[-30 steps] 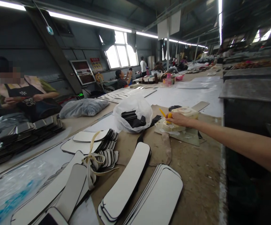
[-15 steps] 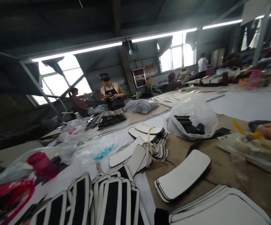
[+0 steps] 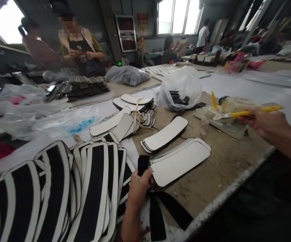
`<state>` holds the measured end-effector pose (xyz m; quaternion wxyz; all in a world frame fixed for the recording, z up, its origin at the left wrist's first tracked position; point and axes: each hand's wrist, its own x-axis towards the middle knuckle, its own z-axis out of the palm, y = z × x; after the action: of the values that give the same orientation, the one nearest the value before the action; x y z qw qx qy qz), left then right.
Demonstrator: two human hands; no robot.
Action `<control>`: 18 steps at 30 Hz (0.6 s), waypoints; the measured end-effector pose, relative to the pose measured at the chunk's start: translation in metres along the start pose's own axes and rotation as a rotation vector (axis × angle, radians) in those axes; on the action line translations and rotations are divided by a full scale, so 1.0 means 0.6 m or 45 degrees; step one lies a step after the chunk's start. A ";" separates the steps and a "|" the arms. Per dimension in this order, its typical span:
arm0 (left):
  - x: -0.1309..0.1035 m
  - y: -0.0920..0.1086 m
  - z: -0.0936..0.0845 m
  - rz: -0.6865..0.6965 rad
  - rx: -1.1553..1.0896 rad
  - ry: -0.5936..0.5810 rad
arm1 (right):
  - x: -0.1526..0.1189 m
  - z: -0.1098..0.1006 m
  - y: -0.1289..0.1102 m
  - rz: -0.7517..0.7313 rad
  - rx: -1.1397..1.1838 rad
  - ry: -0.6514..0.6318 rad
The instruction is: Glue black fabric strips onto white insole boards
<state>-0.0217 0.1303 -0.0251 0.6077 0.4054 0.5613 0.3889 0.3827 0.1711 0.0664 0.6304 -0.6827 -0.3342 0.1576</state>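
My left hand (image 3: 139, 188) is closed at the front of the table around a black fabric strip (image 3: 143, 164), whose end sticks up above the thumb. Its fingertips are beside a stack of curved white pieces (image 3: 182, 160). More black strips (image 3: 157, 218) trail over the table edge below the wrist. On the right, my right hand (image 3: 265, 123) grips a yellow-handled brush (image 3: 246, 113), bristles pointing left. They are over a pale, glue-smeared tub (image 3: 236, 105), near a second upright yellow handle (image 3: 214, 100). Another curved white stack (image 3: 165, 133) lies behind the first.
Many white pieces with black strips (image 3: 92, 191) fan out at left. A tied white bundle (image 3: 135, 117) and a clear bag of black pieces (image 3: 179, 89) lie behind. Plastic wrap (image 3: 59, 122) covers the left back. A co-worker in an apron (image 3: 81, 50) stands across the table.
The view has tilted down and moved in over the table. My left hand has come into view with the black strip; the right hand with the brush now shows more fully.
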 end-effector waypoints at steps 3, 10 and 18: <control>-0.005 0.005 -0.007 0.015 -0.042 -0.093 | -0.102 0.010 -0.018 0.202 0.127 -0.241; -0.015 0.011 -0.013 0.087 -0.024 -0.273 | -0.309 0.099 -0.042 0.515 0.488 -0.928; -0.013 0.006 -0.014 0.117 0.020 -0.267 | -0.312 0.132 -0.015 0.449 0.305 -0.961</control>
<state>-0.0309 0.1247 -0.0194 0.6415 0.4738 0.4784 0.3675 0.1935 0.1082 0.0243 0.5022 -0.5458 -0.3988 0.5393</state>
